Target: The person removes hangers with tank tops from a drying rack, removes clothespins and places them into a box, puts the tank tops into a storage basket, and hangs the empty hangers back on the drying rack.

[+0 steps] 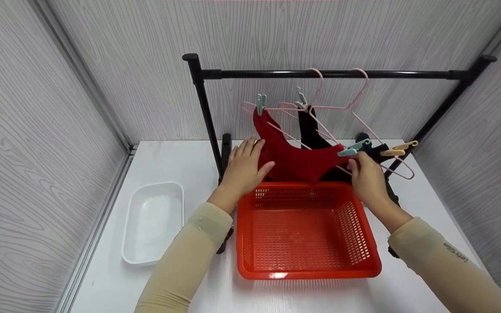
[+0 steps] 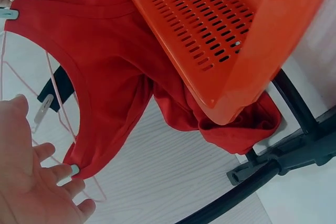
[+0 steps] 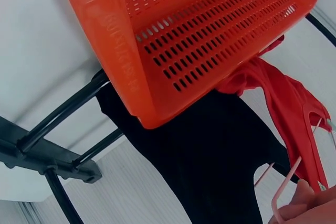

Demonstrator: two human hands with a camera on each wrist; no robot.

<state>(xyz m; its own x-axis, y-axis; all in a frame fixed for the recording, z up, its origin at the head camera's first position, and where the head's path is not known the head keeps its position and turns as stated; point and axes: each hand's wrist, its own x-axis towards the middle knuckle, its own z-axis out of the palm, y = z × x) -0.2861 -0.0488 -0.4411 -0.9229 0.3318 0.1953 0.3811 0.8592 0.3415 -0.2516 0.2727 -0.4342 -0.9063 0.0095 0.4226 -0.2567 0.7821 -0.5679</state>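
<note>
A red garment (image 1: pixel 294 161) hangs by its two upper corners from a pink hanger (image 1: pixel 291 138), each corner held by a teal clothespin (image 1: pixel 261 104). My left hand (image 1: pixel 244 167) lies against the garment's left side, its fingers extended. At the right corner, just beside the other teal clothespin (image 1: pixel 348 151), my right hand (image 1: pixel 369 178) pinches the garment's edge between thumb and curled fingers. A black garment (image 3: pixel 199 150) hangs behind on a second pink hanger (image 1: pixel 363 124), with a white clothespin (image 1: pixel 302 99) and a yellow one (image 1: pixel 396 150).
A black rack (image 1: pixel 276 74) carries both hangers on its top bar. Below the garments an orange-red perforated basket (image 1: pixel 244 243) stands on the white table, covering part of their lower ends. To its left is a white tray (image 1: pixel 181 204). Grey wood-patterned panels (image 1: pixel 146 52) enclose the table.
</note>
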